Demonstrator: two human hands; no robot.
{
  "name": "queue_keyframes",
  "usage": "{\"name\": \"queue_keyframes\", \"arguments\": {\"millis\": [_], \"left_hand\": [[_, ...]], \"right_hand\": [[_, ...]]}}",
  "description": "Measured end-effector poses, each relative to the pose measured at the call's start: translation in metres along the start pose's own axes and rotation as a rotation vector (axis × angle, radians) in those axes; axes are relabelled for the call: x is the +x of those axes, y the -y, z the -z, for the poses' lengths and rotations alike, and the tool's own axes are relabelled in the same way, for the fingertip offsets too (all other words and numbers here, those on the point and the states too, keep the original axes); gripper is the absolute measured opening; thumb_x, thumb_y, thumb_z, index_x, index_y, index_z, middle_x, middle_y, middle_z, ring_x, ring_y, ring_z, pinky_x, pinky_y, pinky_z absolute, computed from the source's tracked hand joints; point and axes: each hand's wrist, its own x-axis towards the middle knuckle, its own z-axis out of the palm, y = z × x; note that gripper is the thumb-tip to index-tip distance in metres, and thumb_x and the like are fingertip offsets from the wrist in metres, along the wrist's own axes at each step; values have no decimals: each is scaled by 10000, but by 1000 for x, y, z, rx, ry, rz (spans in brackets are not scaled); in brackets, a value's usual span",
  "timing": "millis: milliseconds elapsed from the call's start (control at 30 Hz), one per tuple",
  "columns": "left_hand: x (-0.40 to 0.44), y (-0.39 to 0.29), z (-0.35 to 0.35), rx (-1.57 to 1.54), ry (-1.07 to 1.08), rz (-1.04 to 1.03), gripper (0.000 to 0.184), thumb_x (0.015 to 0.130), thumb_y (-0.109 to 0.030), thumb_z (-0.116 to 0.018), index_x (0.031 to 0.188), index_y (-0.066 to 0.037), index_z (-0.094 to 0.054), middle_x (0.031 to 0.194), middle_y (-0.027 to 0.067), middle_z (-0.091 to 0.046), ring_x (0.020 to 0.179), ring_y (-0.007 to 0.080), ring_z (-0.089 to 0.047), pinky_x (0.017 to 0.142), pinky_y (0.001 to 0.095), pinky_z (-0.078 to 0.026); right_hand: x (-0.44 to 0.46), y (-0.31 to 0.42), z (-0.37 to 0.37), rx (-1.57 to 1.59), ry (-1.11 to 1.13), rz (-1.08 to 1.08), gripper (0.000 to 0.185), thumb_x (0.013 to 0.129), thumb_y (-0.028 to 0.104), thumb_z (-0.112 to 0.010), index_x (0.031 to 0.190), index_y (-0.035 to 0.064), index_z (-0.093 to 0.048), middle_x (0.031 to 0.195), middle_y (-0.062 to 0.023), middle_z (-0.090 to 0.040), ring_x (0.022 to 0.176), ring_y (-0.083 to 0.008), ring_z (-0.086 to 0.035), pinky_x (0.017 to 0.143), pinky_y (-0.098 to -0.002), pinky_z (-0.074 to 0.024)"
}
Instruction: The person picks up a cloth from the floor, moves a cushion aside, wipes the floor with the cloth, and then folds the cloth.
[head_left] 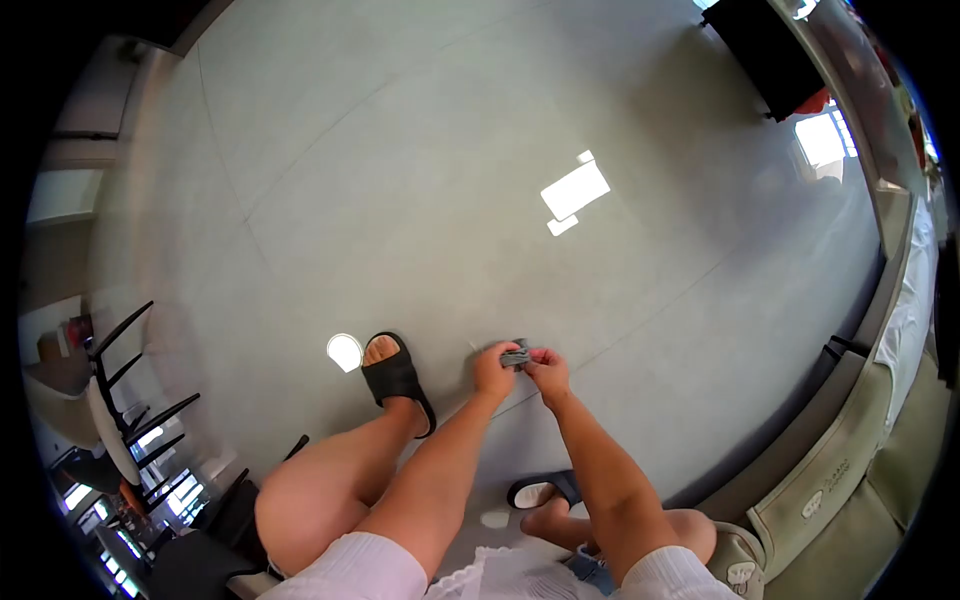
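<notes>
Out in front of me, both hands meet at a small grey bundle that looks like folded or rolled cloth; its exact kind is too small to tell. My left hand is closed around the bundle's left side. On the right side, my right hand pinches its edge between thumb and fingers. The bundle is held above the floor, between and ahead of my knees. Parts of it are hidden behind the fingers.
A black slide sandal is on my left foot, and another sandal is by my right foot. An olive sofa runs along the right. Chairs stand at the left. A black box-like piece stands at the upper right on the grey floor.
</notes>
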Motion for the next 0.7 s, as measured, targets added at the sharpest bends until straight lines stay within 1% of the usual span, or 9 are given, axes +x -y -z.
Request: {"name": "queue_keyframes", "arguments": {"millis": [67, 100, 167, 200, 300, 333, 467, 500, 700], "left_hand": [[-7, -2, 24, -103, -63, 223, 300, 717, 65, -672, 998, -38, -685, 930, 125, -714, 821, 248, -691, 761, 344, -549], [-6, -5, 38, -146, -30, 197, 300, 732, 58, -675, 1014, -42, -685, 936, 115, -715, 827, 220, -689, 754, 337, -550], [3, -9, 76, -224, 22, 156, 299, 762, 46, -682, 1046, -50, -686, 948, 96, -718, 841, 165, -684, 741, 323, -553], [7, -22, 94, -279, 67, 249, 321, 793, 21, -692, 1107, -44, -671, 964, 70, -709, 882, 137, -667, 753, 301, -547], [-1, -58, 134, -598, 6, 303, 336, 816, -2, -697, 1146, -17, -640, 998, 56, -697, 912, 130, -650, 775, 281, -531], [-8, -71, 151, -606, -19, 335, 327, 811, -10, -694, 1133, -18, -645, 988, 60, -699, 907, 132, -651, 778, 282, -529], [-38, -133, 244, -680, -119, 441, 314, 798, -26, -690, 1109, -20, -652, 980, 69, -700, 907, 143, -651, 805, 285, -521], [-45, -147, 273, -689, -158, 431, 321, 798, -23, -692, 1116, -16, -647, 992, 70, -697, 917, 145, -649, 810, 287, -522], [-61, -218, 457, -835, -338, 403, 365, 805, -2, -696, 1161, 2, -618, 1091, 83, -678, 983, 158, -634, 836, 294, -525]], "right_hand": [[-14, 10, -14, 95, 81, -34, 359, 814, -51, -641, 1151, 67, -603, 1046, -21, -660, 901, -125, -616, 723, -255, -495], [-22, 17, -25, 144, 125, -55, 376, 832, -40, -641, 1189, 71, -606, 1077, -8, -660, 926, -100, -612, 738, -234, -493], [-29, 37, -37, -92, 214, 61, 434, 864, 32, -649, 1283, 108, -566, 1166, -23, -616, 1023, -123, -591, 821, -279, -499], [-35, 50, -52, -214, 267, 122, 466, 881, 68, -653, 1331, 127, -546, 1210, -31, -594, 1071, -134, -581, 863, -302, -502], [-110, 127, -101, -52, 161, -132, 473, 941, 198, -622, 1392, 155, -486, 1248, -17, -582, 1108, -128, -568, 903, -339, -488], [-125, 129, -110, 81, 227, -189, 443, 975, 273, -584, 1394, 178, -475, 1218, 1, -600, 1118, -138, -563, 921, -363, -476], [-204, 170, -176, 142, 269, -263, 383, 1001, 250, -538, 1375, 191, -485, 1257, -14, -592, 1159, -167, -551, 980, -407, -460], [-228, 189, -199, 113, 242, -278, 435, 981, 239, -575, 1389, 141, -460, 1207, -25, -606, 1110, -170, -569, 932, -385, -485], [-335, 291, -340, -105, 375, -268, 361, 1002, 240, -551, 1359, 199, -515, 1237, -5, -611, 1155, -163, -554, 977, -403, -466]]}}
